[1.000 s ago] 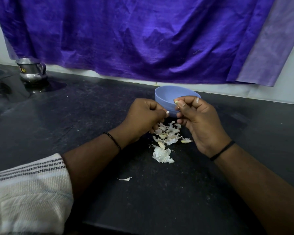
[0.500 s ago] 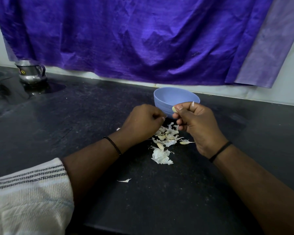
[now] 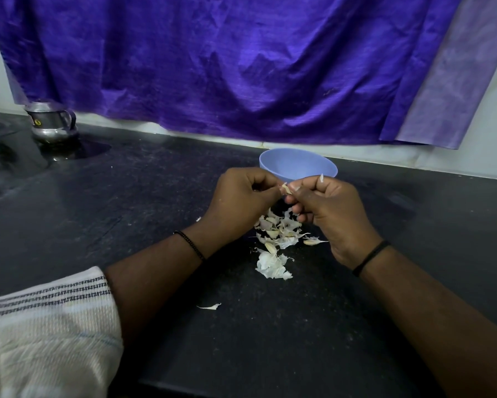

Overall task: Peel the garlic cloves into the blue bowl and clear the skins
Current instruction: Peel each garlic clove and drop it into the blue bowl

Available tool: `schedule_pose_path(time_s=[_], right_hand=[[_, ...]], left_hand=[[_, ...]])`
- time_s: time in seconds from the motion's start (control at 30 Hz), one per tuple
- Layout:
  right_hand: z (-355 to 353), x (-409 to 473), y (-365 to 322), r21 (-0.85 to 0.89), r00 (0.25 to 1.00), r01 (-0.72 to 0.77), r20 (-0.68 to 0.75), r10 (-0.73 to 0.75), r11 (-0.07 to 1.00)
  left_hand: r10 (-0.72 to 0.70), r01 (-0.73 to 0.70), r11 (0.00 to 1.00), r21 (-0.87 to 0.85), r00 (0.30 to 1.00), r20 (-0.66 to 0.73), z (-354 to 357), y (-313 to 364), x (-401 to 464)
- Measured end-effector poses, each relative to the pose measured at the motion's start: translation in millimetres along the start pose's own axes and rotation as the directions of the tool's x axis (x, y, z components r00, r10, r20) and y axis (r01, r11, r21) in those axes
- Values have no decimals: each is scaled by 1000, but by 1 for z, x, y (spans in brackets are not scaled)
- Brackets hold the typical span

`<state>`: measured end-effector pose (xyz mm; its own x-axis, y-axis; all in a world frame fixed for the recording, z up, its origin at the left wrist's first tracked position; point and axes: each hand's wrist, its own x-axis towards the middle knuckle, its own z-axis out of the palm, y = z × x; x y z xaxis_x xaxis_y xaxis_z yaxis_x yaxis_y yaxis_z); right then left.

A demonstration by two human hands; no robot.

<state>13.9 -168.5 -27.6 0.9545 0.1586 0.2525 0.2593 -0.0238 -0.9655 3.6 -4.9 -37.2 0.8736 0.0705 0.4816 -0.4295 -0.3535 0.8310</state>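
Nearest to the camera, a striped sleeve [image 3: 49, 326] covers the left upper arm, and one stray skin flake [image 3: 210, 306] lies alone on the black countertop [image 3: 270, 354]. Farther on, the pile of garlic skins [image 3: 276, 248] lies on the counter, under and between the two wrists, the same as half a second ago. Above the pile, the left hand [image 3: 238, 205] and the right hand [image 3: 333, 214] have come together again; before, there was a small gap between them. Both have curled fingers and pinch one garlic clove [image 3: 286, 189] between their fingertips. A thin skin piece [image 3: 321, 177] sticks up from the right hand. Just behind the hands stands the blue bowl [image 3: 297, 163]; whether cloves lie inside I cannot tell. Far left stands a steel jug [image 3: 52, 122], and a purple curtain [image 3: 241, 67] hangs behind.
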Motion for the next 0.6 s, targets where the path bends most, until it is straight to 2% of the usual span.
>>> schedule_pose_path(time_s=[0.23, 0.4, 0.6], right_hand=[[0, 1, 3, -11, 1000, 5, 11, -4, 1000], [-1, 1, 4, -95, 998, 51, -20, -53, 994], [-1, 1, 3, -119, 996, 63, -54, -70, 991]], left_hand=[[-63, 60, 987, -146, 998, -16, 0, 3, 0], [10, -9, 999, -49, 1000, 8, 0, 1, 0], [17, -17, 1000, 4, 1000, 0, -1, -1, 0]])
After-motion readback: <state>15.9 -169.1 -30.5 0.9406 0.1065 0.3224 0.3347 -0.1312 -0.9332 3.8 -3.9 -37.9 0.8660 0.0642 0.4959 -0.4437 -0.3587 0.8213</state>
